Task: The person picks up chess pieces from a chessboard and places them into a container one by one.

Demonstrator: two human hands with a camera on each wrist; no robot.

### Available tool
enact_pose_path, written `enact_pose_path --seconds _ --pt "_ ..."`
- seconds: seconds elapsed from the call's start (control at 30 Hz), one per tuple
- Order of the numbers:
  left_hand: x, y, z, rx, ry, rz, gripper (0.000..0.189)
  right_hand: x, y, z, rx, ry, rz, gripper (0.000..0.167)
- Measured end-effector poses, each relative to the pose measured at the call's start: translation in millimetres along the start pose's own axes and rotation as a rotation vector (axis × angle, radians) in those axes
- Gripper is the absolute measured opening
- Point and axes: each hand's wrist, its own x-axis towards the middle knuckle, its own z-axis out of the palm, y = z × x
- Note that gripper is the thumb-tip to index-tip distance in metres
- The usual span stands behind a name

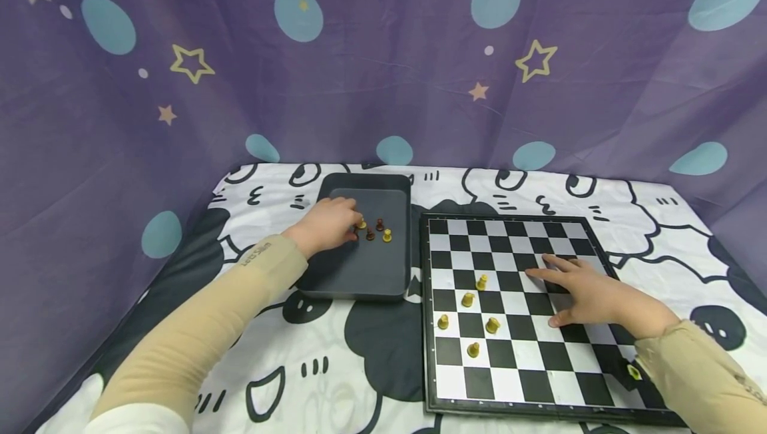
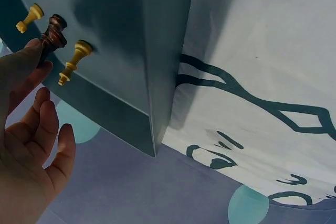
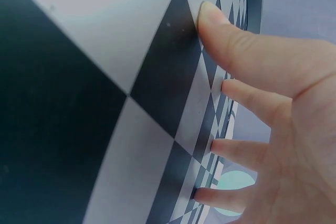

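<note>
Inside the dark grey tray, my left hand pinches a dark brown chess piece between thumb and fingers. Close around it are yellow chess pieces and brown chess pieces. The left wrist view shows one yellow piece lying tilted just beside the fingers, while the other fingers are loosely bent. Over the right side of the black-and-white chessboard, my right hand is spread with fairly straight fingers, holding nothing. Several yellow chess pieces stand on the board's left half.
The tray and board lie side by side on a white cloth with black cartoon drawings, a narrow strip of cloth between them. A purple curtain with stars and teal ovals rises behind and at both sides.
</note>
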Motion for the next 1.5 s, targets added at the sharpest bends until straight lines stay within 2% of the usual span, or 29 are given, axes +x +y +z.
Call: enact_pose_path --seconds 0.3,0.6,1.03,1.5 --pt "6.3 -0.2 5.0 0.014 -0.013 -0.004 0.021 0.5 -1 -1 -0.001 0.004 -0.004 0.088" --pt "9.2 1.8 8.8 0.028 -0.072 -0.043 0.019 1.9 -1 -1 0.003 -0.004 -0.002 0.088" --pt "13.4 1.9 13.4 0.045 -0.087 -0.047 0.016 1.8 -2 -2 0.0 -0.004 0.0 0.088" --pt "12.1 2.5 10.7 0.019 -0.12 -0.078 0.016 -0.5 -1 0 0.008 -0.001 0.002 0.088"
